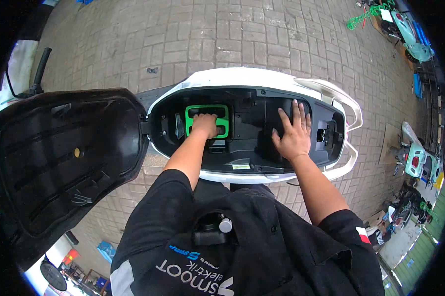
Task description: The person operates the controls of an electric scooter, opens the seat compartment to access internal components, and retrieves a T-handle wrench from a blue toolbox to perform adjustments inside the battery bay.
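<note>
Battery handle: a green-framed handle (207,120) sits in the left part of the open under-seat compartment (242,129) of a white scooter (262,79).
Left hand: the left hand (205,125) is curled closed around the middle bar of the green handle, knuckles up, forearm reaching in from the near side.
Right hand: the right hand (292,132) lies open and flat, fingers spread, pressing on the black floor in the right part of the compartment; it holds nothing.
Seat: the black seat (64,158) is swung open to the left, underside up.
Ground: grey paving bricks (183,34) all round; other scooters (415,163) stand well apart at the far right.
Risk: with a one-handed hold the battery could tilt and jam against the compartment walls, or slip from the fingers; the raised seat might drop onto the left arm if knocked.
</note>
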The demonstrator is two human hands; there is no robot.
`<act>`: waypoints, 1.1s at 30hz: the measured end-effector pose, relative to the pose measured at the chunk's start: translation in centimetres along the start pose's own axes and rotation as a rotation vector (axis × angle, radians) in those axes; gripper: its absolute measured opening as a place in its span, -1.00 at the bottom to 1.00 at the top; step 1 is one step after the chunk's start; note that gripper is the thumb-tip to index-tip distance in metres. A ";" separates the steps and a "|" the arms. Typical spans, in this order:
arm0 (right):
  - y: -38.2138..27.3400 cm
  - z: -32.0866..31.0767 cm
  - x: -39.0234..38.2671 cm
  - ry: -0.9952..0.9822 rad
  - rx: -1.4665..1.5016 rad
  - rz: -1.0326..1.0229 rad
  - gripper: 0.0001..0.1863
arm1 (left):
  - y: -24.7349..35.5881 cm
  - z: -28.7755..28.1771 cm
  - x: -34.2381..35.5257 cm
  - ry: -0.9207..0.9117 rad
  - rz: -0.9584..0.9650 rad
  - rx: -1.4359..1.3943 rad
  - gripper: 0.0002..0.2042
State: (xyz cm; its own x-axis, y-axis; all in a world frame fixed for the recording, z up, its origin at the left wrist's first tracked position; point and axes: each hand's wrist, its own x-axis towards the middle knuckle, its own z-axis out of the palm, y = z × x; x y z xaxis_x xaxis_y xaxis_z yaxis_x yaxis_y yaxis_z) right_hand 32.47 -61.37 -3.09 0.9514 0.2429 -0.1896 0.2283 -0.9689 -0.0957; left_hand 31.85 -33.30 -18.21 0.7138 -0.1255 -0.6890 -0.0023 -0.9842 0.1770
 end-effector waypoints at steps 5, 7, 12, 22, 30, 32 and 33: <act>0.0 0.1 0.1 -0.002 -0.010 -0.010 -0.30 | 0.1 -0.6 0.8 -0.099 -0.017 -0.019 -0.46; 0.1 0.1 0.1 0.003 -0.008 -0.011 -0.29 | 0.1 -0.8 0.7 -0.084 -0.001 -0.024 -0.47; 0.0 -0.1 0.3 -0.006 0.003 -0.008 -0.29 | -1.6 0.7 -1.4 0.229 0.064 -0.123 -0.50; 0.7 0.6 -0.3 0.042 0.064 -0.017 -0.32 | 1.9 -2.6 -8.2 0.645 0.490 -0.483 -0.69; 0.9 1.8 -0.1 0.024 -0.208 -0.033 -0.20 | 19.6 -12.4 -6.3 0.549 1.038 -0.274 -0.53; 1.3 1.1 -1.7 0.127 -0.090 -0.117 -0.25 | 22.4 -12.7 -4.6 0.341 1.070 -0.079 -0.53; 1.5 0.2 -3.8 -0.226 0.126 -0.092 -0.37 | 22.9 -12.7 -4.1 0.328 1.072 0.000 -0.53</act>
State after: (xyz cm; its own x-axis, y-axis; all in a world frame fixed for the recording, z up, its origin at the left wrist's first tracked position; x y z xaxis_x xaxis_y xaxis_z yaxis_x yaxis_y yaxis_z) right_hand 29.16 -63.76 -2.71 0.8542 0.3483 -0.3861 0.2709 -0.9319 -0.2413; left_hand 37.73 -53.73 -2.39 0.4932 -0.8691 0.0381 -0.7263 -0.3873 0.5679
